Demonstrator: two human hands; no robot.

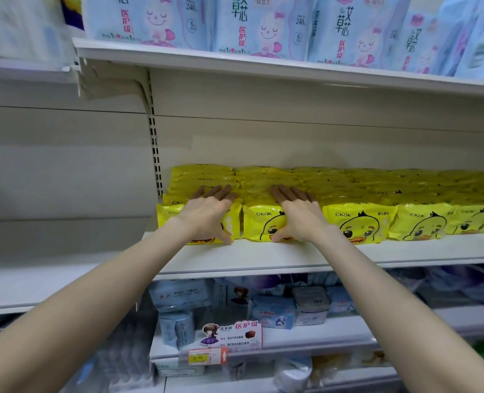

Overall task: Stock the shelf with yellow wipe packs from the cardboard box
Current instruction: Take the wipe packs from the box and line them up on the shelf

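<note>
The white shelf (263, 256) spans the view at chest height, with an upper shelf (235, 62) above it carrying large pale blue packs (263, 24) printed with a pink cartoon face; on the white shelf the yellow wipe packs (360, 222) stand in rows running front to back, side by side from the left upright across to the right edge, each front pack showing a duck face and set back from the shelf lip; below, a lower shelf (320, 336) carries blue and white packets (277, 304) (their print is too blurred to read). Both bare arms reach forward to the two leftmost rows; the left hand (206, 214) lies with straight fingers flat over the tops of the first row, thumb spread down against the front pack's face; the right hand (297, 214) rests the same way on the second row, thumb touching the duck print; neither hand closes round a pack, both only press. A promo card (235, 333) with a cartoon girl stands on the lower shelf; a yellow price tag (198, 357) sits just beneath it.
</note>
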